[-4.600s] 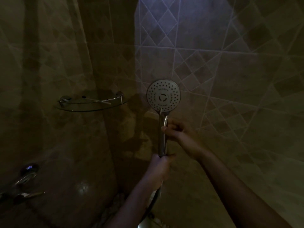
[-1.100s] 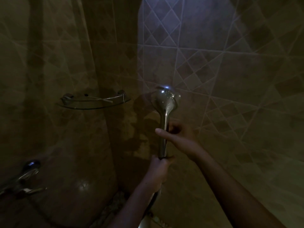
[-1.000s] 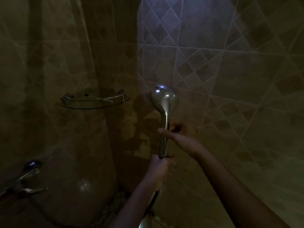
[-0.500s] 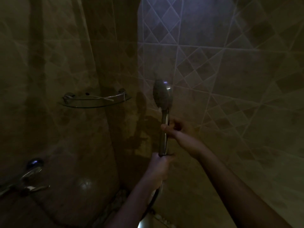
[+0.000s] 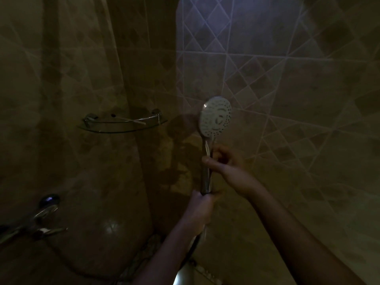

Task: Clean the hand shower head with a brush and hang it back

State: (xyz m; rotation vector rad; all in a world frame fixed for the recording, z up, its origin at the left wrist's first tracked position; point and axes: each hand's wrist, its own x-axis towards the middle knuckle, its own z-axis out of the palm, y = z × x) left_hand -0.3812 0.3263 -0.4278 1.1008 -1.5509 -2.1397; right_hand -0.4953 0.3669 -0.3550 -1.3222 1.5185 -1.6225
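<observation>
I hold a chrome hand shower upright in the middle of a dim tiled shower corner. Its round white spray face [image 5: 216,117] is turned partly toward me and to the right, dotted with nozzle holes. My left hand [image 5: 202,210] is closed around the bottom of the chrome handle [image 5: 205,177], where the hose [image 5: 195,246] drops away. My right hand [image 5: 225,162] grips the handle higher up, just under the head. No brush shows in either hand.
A glass corner shelf [image 5: 123,123] with a chrome rail sits on the wall to the left, at head height of the shower. A chrome mixer tap [image 5: 44,215] juts out at lower left. Tiled walls close in on both sides.
The shower head has rotated about its handle: its chrome back faced me a second ago, it was edge-on half a second ago, and the white spray face shows now. Both hands keep their grips.
</observation>
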